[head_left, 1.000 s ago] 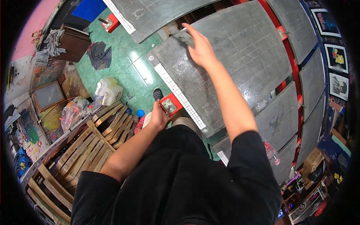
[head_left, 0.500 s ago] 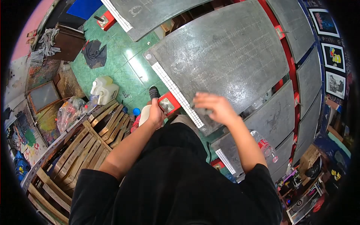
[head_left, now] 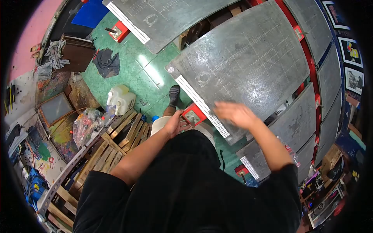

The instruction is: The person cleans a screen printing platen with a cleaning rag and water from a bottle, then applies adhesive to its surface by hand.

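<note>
Nearest, a black shirt point(head_left: 182, 182) fills the bottom middle, with a forearm reaching out on either side. The left hand point(head_left: 174, 126) is at the near left side of a red bracket point(head_left: 193, 115), thumb by its edge and fingers partly bent; whether they grip it I cannot tell. To the right, the right hand point(head_left: 235, 114) is blurred over the near end of a large grey board point(head_left: 244, 54), its fingers stretched out and close together; whether something lies under them cannot be told. This board slopes away from the hands toward the far right, and a white gridded strip point(head_left: 202, 105) runs along its left edge, just beside the bracket.

At the near right, a smaller-looking grey board bears its own white strip point(head_left: 249, 167), and a clear bottle with a red label point(head_left: 288, 149) shows behind the right forearm. Left of the left arm stand wooden frames point(head_left: 99, 163) in a rack. Beyond them are a clear plastic bag point(head_left: 87, 126) and a whitish jug point(head_left: 125, 101).

Farther off, a dark cloth point(head_left: 107, 64) lies on the green floor point(head_left: 130, 64), right of some brown panels point(head_left: 79, 56). Another grey board point(head_left: 175, 15) stretches across the far middle; framed pictures point(head_left: 351, 51) line the far right.
</note>
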Demonstrator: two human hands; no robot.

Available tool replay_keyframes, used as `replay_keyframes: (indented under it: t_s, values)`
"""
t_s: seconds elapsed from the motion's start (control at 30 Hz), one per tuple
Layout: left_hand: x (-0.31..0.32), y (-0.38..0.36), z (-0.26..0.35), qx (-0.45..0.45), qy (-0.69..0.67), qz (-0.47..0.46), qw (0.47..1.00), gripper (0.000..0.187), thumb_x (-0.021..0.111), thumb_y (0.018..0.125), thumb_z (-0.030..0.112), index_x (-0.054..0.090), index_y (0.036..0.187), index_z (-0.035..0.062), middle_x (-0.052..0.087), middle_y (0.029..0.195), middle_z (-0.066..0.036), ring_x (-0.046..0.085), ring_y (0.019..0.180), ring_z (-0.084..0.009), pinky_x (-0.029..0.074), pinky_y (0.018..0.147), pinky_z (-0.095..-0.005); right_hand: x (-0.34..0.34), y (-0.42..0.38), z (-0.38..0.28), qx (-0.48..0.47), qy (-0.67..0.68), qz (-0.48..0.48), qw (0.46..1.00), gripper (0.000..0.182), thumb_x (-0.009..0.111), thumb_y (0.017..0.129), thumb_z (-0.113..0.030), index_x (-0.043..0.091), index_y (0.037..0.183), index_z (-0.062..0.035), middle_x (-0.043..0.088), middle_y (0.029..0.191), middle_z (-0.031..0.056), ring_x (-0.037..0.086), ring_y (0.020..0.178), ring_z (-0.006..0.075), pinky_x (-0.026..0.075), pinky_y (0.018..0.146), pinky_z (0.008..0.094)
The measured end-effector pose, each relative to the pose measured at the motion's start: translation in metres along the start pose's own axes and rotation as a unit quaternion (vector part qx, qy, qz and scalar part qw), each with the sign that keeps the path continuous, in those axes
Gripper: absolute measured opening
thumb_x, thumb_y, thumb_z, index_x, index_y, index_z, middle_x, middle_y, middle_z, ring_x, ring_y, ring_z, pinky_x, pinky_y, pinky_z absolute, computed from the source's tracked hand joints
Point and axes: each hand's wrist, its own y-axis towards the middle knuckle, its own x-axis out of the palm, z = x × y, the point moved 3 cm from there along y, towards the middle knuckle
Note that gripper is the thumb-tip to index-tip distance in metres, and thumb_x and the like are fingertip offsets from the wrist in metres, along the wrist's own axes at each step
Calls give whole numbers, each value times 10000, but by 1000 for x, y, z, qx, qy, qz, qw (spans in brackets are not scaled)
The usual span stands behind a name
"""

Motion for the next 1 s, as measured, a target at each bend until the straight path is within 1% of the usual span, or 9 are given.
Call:
replay_keyframes:
  t_s: [0.07, 0.2, 0.27, 0.37, 0.53, 0.6, 0.7, 0.77, 1.0]
  values:
    - [-4, -3, 6, -19, 2, -5, 1000, 545, 426, 1062, 488, 527, 1421, 91, 579, 1441, -138, 569, 1301, -299, 459, 1132, -463, -18, -14, -10, -9, 40, -36, 999, 458, 687, 843, -10, 733, 1272, -162, 643, 1449, 94, 588, 1375, 265, 551, 1067, 398]
    - [-18, -7, 29, -28, 72, 49, 996, 578, 468, 1074, 488, 497, 1498, 96, 589, 1468, -123, 623, 1248, -273, 502, 1087, -432, -70, 70, 20, 191, 53, 334, 922, 609, 573, 738, 165, 745, 1225, -157, 700, 1352, 82, 528, 1435, 295, 487, 1162, 415]
    - [-20, -8, 45, -7, 128, 59, 990, 532, 506, 1074, 448, 512, 1479, 103, 604, 1448, -103, 624, 1250, -256, 512, 1067, -419, -62, 125, 49, 167, 67, 359, 916, 587, 575, 751, 160, 733, 1233, -134, 693, 1357, 75, 521, 1439, 294, 440, 1210, 421]
    - [-39, -9, 71, 29, 225, 74, 971, 492, 531, 1073, 398, 525, 1469, 107, 622, 1420, -96, 646, 1211, -250, 511, 1051, -412, -35, 118, 37, 114, -59, 326, 937, 556, 581, 788, 137, 722, 1257, -126, 689, 1361, 67, 515, 1442, 292, 416, 1234, 432]
    - [-135, -3, 106, 94, 310, 149, 934, 435, 601, 1039, 332, 584, 1415, 114, 674, 1316, -81, 677, 1134, -229, 538, 942, -381, 64, -87, -59, 193, -7, 155, 969, 398, 695, 805, -24, 748, 1190, -110, 720, 1300, 50, 599, 1360, 305, 544, 1101, 466]
    - [-178, -6, 118, 105, 302, 198, 927, 429, 629, 1019, 335, 604, 1386, 115, 683, 1295, -70, 680, 1103, -216, 538, 885, -365, 69, -156, -104, 289, 24, 187, 939, 439, 673, 737, 83, 749, 1140, -74, 733, 1264, 95, 643, 1298, 323, 544, 1077, 475]
    - [-236, -16, 140, 88, 345, 248, 901, 411, 634, 999, 329, 618, 1354, 123, 687, 1239, -44, 685, 1026, -192, 533, 781, -337, 65, -198, -121, 500, -55, 508, 699, 600, 487, 635, 193, 734, 1142, -12, 715, 1271, 209, 675, 1234, 368, 491, 1092, 433]
    - [-226, -37, 154, 66, 365, 258, 892, 385, 626, 997, 280, 631, 1334, 94, 702, 1166, -42, 681, 948, -173, 529, 748, -309, 62, -171, -112, 526, -75, 607, 591, 606, 500, 650, 205, 732, 1170, 0, 696, 1321, 202, 661, 1258, 373, 476, 1103, 424]
    - [-218, -44, 184, 90, 597, 174, 778, 363, 635, 987, 243, 669, 1298, 58, 732, 1065, -52, 694, 932, -156, 542, 735, -302, 90, -21, -70, 521, 6, 613, 594, 638, 569, 671, 164, 749, 1233, -80, 685, 1367, 150, 617, 1322, 336, 470, 1137, 413]
